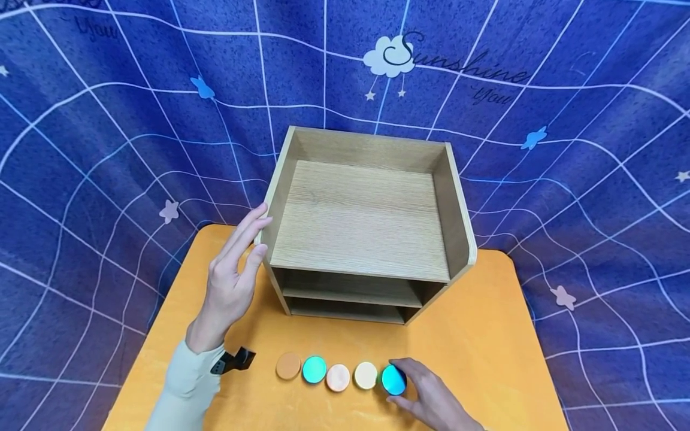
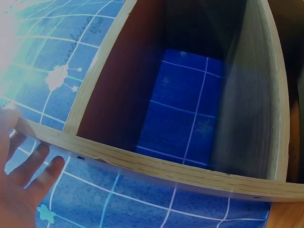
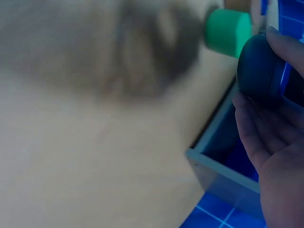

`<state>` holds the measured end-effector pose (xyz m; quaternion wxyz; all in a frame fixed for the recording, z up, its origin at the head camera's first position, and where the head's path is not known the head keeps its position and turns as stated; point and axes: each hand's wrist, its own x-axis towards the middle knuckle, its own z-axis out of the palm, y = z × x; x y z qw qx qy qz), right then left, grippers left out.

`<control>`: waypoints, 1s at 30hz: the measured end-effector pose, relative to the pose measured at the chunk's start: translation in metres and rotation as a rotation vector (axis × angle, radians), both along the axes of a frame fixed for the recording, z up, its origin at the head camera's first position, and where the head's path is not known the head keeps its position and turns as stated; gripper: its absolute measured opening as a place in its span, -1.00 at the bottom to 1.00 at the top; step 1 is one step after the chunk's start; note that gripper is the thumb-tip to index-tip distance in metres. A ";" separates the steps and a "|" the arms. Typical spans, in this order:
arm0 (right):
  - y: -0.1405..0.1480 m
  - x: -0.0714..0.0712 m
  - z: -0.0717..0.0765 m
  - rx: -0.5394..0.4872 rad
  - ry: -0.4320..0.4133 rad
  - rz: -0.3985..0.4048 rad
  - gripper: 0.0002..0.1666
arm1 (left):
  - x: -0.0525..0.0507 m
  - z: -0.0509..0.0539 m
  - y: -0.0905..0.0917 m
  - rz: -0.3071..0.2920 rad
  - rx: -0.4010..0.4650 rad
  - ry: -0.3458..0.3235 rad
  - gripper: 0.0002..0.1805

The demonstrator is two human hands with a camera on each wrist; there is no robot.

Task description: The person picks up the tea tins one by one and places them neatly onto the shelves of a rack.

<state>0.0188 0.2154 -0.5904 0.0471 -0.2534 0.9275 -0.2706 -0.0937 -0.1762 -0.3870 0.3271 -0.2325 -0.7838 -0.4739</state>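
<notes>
Seen in the head view, touching the left wall of a wooden shelf unit (image 1: 361, 218) with the left hand (image 1: 229, 284), with fingers nearly straight, thumb apart and nothing lifted. Gripped in the right hand (image 1: 431, 392), between thumb and fingers curved to its sides: a blue-topped cylinder (image 1: 394, 380), over an orange tabletop (image 1: 480, 335) in front of the unit; impossible to tell whether raised or standing. Lined up to its left, in order: a pale yellow cylinder (image 1: 366, 375), a pale pink cylinder (image 1: 338, 378), a turquoise cylinder (image 1: 314, 369) and an orange-brown cylinder (image 1: 288, 366). Hung behind and to both sides, a blue gridded cloth (image 1: 135, 114).

Shown in the left wrist view, at the left edge: part of the left hand, with fingers parted along a board of the unit, beside a dim compartment with blue cloth visible through it.

Pictured in the right wrist view, held between thumb and fingers: the blue-topped cylinder, dark in this light, near a green-tinted cylinder (image 3: 227, 32).
</notes>
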 end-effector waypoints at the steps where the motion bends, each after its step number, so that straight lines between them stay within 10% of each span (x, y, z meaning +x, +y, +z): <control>1: -0.001 -0.001 0.003 -0.002 -0.008 0.000 -0.23 | 0.000 0.000 0.000 0.000 0.003 0.001 -0.52; 30: -0.032 -0.014 0.097 -0.142 0.221 0.064 -0.23 | 0.001 0.000 0.002 -0.002 0.012 0.018 -0.53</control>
